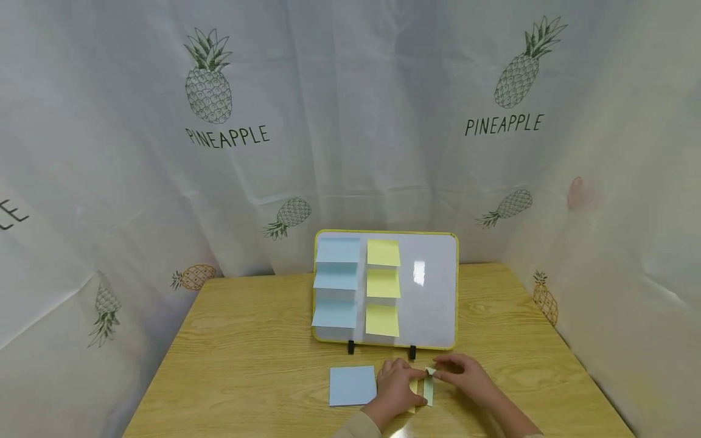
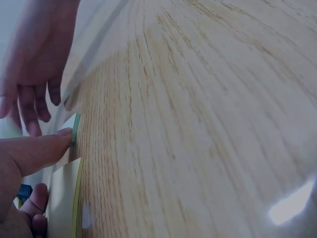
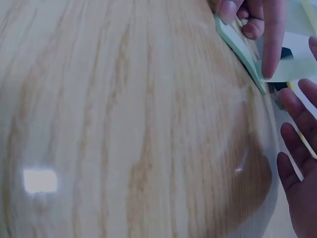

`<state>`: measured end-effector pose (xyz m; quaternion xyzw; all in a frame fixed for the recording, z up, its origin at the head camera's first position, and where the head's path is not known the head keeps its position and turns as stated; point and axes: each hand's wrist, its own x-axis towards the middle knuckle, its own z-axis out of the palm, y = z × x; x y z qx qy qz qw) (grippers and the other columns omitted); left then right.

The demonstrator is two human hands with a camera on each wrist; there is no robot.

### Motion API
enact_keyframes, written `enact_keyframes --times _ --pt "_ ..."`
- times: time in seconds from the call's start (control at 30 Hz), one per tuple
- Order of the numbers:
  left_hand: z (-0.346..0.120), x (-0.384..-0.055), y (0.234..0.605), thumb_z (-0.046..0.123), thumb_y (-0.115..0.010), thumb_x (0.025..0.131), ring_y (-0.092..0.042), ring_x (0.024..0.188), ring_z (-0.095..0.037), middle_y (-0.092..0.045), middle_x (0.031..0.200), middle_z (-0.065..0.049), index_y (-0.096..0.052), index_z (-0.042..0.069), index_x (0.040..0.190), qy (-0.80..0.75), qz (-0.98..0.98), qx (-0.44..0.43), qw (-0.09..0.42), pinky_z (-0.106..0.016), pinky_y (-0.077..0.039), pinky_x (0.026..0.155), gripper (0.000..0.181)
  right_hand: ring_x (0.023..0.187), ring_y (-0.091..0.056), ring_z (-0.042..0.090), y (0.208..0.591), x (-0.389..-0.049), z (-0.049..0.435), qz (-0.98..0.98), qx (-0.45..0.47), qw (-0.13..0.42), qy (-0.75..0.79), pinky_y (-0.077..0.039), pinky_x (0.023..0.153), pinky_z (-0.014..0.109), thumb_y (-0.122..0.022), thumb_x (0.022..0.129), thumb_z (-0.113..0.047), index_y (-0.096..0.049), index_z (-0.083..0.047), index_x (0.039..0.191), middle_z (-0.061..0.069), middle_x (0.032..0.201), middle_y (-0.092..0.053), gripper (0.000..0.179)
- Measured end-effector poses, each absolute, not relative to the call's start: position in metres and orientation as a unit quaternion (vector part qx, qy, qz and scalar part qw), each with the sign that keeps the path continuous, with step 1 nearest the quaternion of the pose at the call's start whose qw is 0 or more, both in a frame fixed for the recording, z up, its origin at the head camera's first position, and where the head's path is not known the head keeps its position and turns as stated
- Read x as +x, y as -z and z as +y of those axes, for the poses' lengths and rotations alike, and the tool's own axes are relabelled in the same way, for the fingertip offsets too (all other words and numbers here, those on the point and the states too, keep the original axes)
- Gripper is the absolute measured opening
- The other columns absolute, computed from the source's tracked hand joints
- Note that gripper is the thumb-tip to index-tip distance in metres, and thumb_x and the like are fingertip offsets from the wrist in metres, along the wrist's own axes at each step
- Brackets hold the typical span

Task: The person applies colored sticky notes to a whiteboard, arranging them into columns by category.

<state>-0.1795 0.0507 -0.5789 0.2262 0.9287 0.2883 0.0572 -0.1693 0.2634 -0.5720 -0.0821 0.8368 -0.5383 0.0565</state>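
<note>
My left hand [image 1: 395,388] presses thumb and forefinger onto a narrow light-green sticky note pad [image 1: 428,394]. Those fingers are straight, one near each end of the pad, as the right wrist view shows. From the pad's far end a pale green sheet [image 3: 292,70] lifts up and reaches toward my right hand [image 1: 467,378]. Thumb and forefinger of my right hand pinch that sheet, its other fingers spread loosely. A yellow sticky note pad [image 2: 64,198] lies under the left hand, beside the green one. Left of that hand lies a blue sticky note pad [image 1: 353,385].
Behind the hands, a yellow-framed whiteboard [image 1: 429,304] stands on black feet [image 1: 412,352]. It bears a column of three blue notes [image 1: 336,278] and a column of three yellow notes [image 1: 383,283]. A pineapple-print curtain [image 1: 350,121] surrounds the wooden table [image 1: 246,353].
</note>
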Motion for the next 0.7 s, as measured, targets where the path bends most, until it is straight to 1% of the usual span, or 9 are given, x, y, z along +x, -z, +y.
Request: enact_keyframes --times 0.13,0.3,0.37,0.47,0.53,0.7 --pt "0.050 -0.181 0.579 0.037 -0.087 0.072 -0.029 0.085 -0.007 -0.037 0.087 0.016 -0.068 0.050 0.115 -0.294 0.925 0.231 0.071 -0.031 -0.028 0.074 0.049 0.095 -0.062 0.018 0.568 -0.171 0.262 0.834 -0.086 0.057 0.541 -0.050 0.079 0.028 -0.074 0.088 -0.018 -0.065 0.001 0.112 0.013 0.110 -0.065 0.031" --pt "0.047 -0.181 0.578 0.034 -0.087 0.072 -0.029 0.084 -0.007 -0.038 0.087 0.016 -0.069 0.048 0.114 -0.306 0.920 0.232 0.077 -0.031 -0.027 0.073 0.049 0.094 -0.059 0.027 0.564 -0.175 0.261 0.838 -0.129 0.034 0.530 -0.049 0.079 0.032 -0.075 0.086 -0.014 -0.061 -0.002 0.104 0.012 0.103 -0.063 0.025" --pt "0.047 -0.181 0.578 0.033 -0.088 0.071 -0.029 0.084 -0.006 -0.038 0.087 0.016 -0.069 0.047 0.115 -0.313 0.918 0.232 0.080 -0.031 -0.027 0.074 0.049 0.094 -0.059 0.029 0.563 -0.178 0.260 0.838 -0.144 0.028 0.525 -0.049 0.079 0.033 -0.076 0.086 -0.013 -0.061 -0.003 0.102 0.012 0.102 -0.063 0.024" --pt "0.046 -0.182 0.578 0.032 -0.088 0.071 -0.030 0.085 -0.006 -0.039 0.088 0.016 -0.069 0.047 0.115 -0.320 0.915 0.231 0.087 -0.032 -0.028 0.075 0.050 0.094 -0.059 0.027 0.562 -0.182 0.261 0.841 -0.168 0.035 0.514 -0.050 0.079 0.033 -0.075 0.086 -0.013 -0.064 -0.004 0.102 0.011 0.102 -0.063 0.022" --pt "0.046 -0.183 0.578 0.032 -0.088 0.071 -0.030 0.085 -0.006 -0.039 0.088 0.017 -0.069 0.047 0.115 -0.322 0.913 0.231 0.090 -0.032 -0.028 0.075 0.051 0.093 -0.059 0.023 0.561 -0.185 0.261 0.841 -0.180 0.044 0.508 -0.050 0.079 0.031 -0.074 0.087 -0.012 -0.067 -0.003 0.105 0.011 0.102 -0.064 0.021" --pt "0.045 -0.183 0.578 0.033 -0.088 0.071 -0.032 0.087 -0.006 -0.040 0.089 0.017 -0.070 0.045 0.116 -0.316 0.914 0.236 0.092 -0.032 -0.030 0.077 0.050 0.082 -0.059 0.012 0.561 -0.194 0.260 0.846 -0.182 0.065 0.496 -0.050 0.071 0.028 -0.072 0.087 -0.006 -0.069 0.001 0.108 0.008 0.094 -0.065 0.023"
